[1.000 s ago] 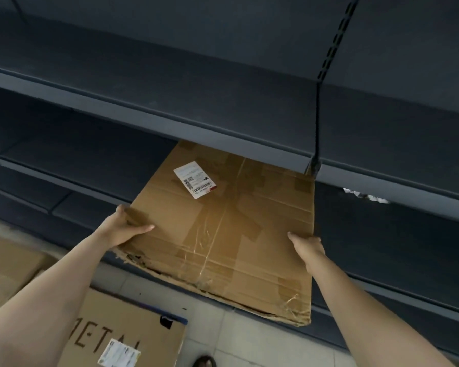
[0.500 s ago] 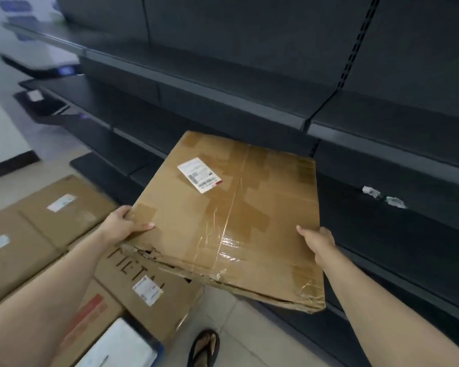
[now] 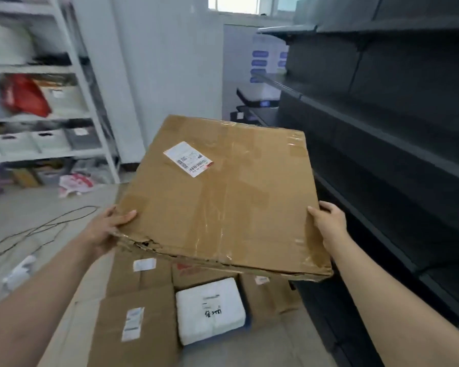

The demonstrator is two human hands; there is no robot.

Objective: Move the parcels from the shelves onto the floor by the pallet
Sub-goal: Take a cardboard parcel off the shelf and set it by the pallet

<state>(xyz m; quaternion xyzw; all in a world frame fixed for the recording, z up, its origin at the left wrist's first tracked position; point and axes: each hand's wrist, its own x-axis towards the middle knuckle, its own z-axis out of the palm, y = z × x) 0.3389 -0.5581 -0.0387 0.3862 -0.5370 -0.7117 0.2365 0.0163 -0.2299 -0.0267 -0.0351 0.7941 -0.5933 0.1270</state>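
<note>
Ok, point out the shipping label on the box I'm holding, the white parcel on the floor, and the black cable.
shipping label (image 3: 188,159), head view, label's middle.
white parcel (image 3: 210,311), head view, top face.
black cable (image 3: 41,230), head view, a floor loop.

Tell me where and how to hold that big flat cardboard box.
Grip the flat cardboard box at its two side edges, one hand from each side, as the left hand and right hand do. It is wide and thin, and its near edge is torn, so avoid that.
</note>
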